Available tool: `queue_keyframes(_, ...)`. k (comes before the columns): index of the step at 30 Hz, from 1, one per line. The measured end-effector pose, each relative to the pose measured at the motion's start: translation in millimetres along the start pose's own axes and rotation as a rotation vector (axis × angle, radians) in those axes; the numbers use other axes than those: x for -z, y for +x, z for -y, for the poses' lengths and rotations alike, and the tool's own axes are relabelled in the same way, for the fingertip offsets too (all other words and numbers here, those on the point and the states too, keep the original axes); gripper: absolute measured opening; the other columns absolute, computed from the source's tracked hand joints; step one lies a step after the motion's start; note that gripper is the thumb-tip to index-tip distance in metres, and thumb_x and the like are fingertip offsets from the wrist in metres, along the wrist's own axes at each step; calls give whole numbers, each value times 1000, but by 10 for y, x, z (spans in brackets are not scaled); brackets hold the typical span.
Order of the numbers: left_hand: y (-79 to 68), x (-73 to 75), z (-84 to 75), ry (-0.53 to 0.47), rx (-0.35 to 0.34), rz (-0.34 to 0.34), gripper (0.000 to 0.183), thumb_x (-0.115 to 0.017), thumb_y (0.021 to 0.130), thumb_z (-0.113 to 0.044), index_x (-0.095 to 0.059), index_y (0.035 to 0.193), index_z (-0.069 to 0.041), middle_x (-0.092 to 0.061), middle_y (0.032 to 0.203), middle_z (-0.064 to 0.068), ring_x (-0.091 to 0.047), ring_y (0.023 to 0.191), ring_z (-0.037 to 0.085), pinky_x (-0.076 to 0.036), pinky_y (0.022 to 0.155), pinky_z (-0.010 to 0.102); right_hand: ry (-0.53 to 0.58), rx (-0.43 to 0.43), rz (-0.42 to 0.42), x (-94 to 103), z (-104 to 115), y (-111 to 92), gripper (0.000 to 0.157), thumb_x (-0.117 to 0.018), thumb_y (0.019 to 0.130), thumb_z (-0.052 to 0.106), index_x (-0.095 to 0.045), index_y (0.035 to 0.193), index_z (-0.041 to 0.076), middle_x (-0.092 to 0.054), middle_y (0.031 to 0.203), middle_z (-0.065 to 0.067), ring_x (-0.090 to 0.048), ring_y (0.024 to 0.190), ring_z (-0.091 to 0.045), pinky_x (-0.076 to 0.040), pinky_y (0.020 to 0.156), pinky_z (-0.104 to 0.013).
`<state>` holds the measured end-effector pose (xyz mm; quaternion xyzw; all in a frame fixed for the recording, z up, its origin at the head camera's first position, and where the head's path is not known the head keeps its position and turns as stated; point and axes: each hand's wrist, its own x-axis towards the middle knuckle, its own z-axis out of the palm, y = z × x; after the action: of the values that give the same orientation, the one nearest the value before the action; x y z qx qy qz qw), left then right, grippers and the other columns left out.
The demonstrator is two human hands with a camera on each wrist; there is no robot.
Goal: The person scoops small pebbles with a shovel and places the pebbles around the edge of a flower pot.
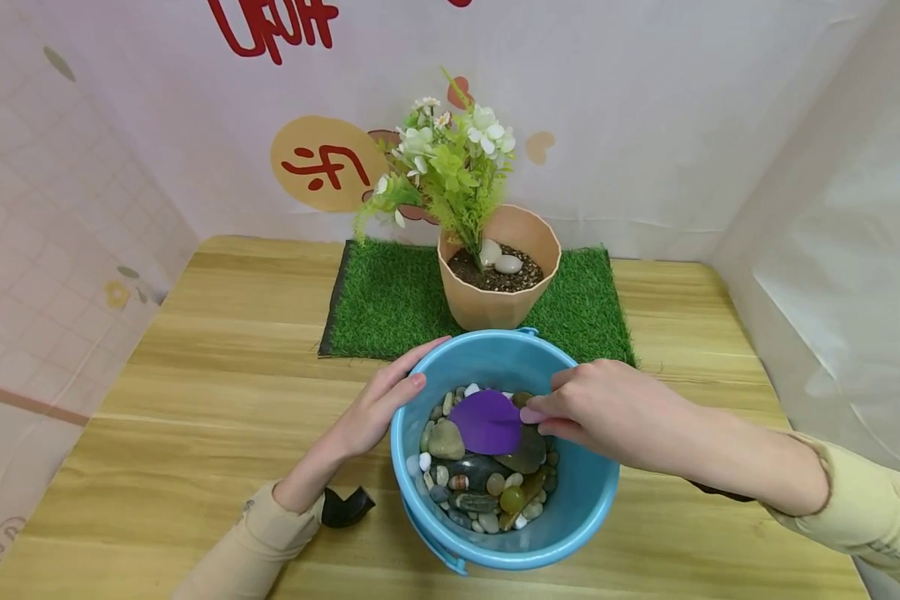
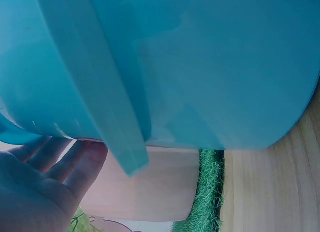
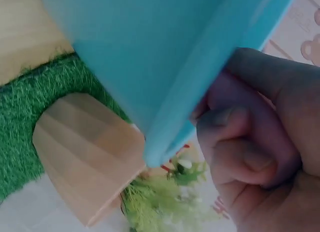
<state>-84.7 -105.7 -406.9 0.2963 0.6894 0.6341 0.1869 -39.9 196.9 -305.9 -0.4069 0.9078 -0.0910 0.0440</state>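
Note:
My right hand (image 1: 607,408) grips the pink handle (image 3: 250,122) of a purple toy shovel (image 1: 487,421). Its blade lies face up over the stones inside a light blue bucket (image 1: 600,517). Pebbles and larger stones (image 1: 472,471) cover the bucket's bottom, some hidden beneath the blade. My left hand (image 1: 371,408) rests against the bucket's left side, thumb on the rim and fingers stretched along the outside. In the left wrist view those fingers (image 2: 80,167) look fairly straight, their tips at the bucket's edge.
Behind the bucket, a peach flowerpot (image 1: 487,308) with soil, white stones and artificial flowers (image 1: 450,158) stands on a green turf mat (image 1: 390,292). The bucket's handle (image 1: 438,546) hangs down in front. White printed sheets (image 1: 630,125) enclose the wooden table (image 1: 217,333).

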Motion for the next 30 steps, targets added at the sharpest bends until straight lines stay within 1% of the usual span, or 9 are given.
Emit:
queue_keyframes(5, 4, 3, -7, 8, 0, -1, 57, -35, 111, -24, -31, 165, -6, -48, 160, 26, -55, 142, 48, -60, 109, 52, 32, 7, -11, -14, 29, 55, 13, -77, 96, 26, -72, 84, 29, -46, 61, 12, -38, 57, 4, -36, 51, -13)
queue_keyframes(9, -7, 8, -7, 7, 8, -9, 57, -35, 111, -25, -32, 165, -8, -48, 160, 26, -55, 142, 49, -60, 108, 53, 72, 7, -12, -25, 10, 84, 18, -75, 97, 26, -71, 80, 28, -44, 59, 13, -36, 57, 4, -35, 52, -12)
queue_keyframes(13, -10, 12, -8, 11, 5, -16, 57, -35, 111, -24, -32, 165, -7, -49, 159, 27, -56, 141, 49, -61, 108, 53, 91, -9, -15, -35, -2, 97, 14, -77, 96, 24, -74, 82, 25, -49, 59, 14, -39, 56, 5, -38, 53, -12)
queue_keyframes(15, -10, 13, -9, 11, 2, -15, 57, -35, 111, -24, -32, 165, -7, -50, 159, 28, -56, 140, 49, -61, 107, 53, 47, -13, -17, -46, 16, 91, 8, -79, 94, 23, -77, 87, 25, -54, 62, 12, -47, 56, 3, -44, 52, -14)
queue_keyframes(17, -7, 13, -9, 7, 1, -12, 57, -35, 111, -23, -32, 165, -6, -49, 159, 28, -56, 140, 50, -61, 107, 53, -53, 7, -26, -64, 47, 82, 3, -80, 93, 26, -77, 91, 25, -59, 66, 10, -56, 56, -2, -51, 51, -18)
queue_keyframes(20, 0, 13, -11, 0, 1, -8, 57, -35, 111, -23, -32, 165, -6, -48, 159, 28, -55, 141, 50, -60, 108, 55, -227, 69, -52, -83, 94, 72, 9, -81, 91, 31, -76, 95, 25, -64, 71, 6, -63, 57, -10, -57, 48, -24)
queue_keyframes(22, 7, 10, -11, -6, 1, -5, 57, -35, 111, -23, -32, 165, -7, -48, 160, 27, -55, 141, 50, -60, 108, 56, -292, 108, -72, -87, 104, 69, 13, -82, 91, 34, -73, 94, 25, -64, 71, 5, -64, 57, -11, -58, 47, -26)
queue_keyframes(25, 21, 6, -3, -4, -12, -1, 57, -34, 111, -22, -31, 165, -4, -49, 159, 28, -56, 140, 50, -60, 108, 55, -269, 136, -85, -71, 79, 57, 11, -82, 91, 31, -75, 97, 24, -66, 72, 6, -65, 59, -9, -58, 49, -25)
queue_keyframes(30, 17, -4, 12, -2, -22, 5, 57, -34, 111, -22, -31, 164, -3, -50, 157, 29, -56, 140, 51, -61, 108, 53, -177, 169, -72, -74, -12, 22, 13, -79, 94, 26, -77, 107, 26, -65, 72, 8, -61, 61, -5, -53, 49, -20)
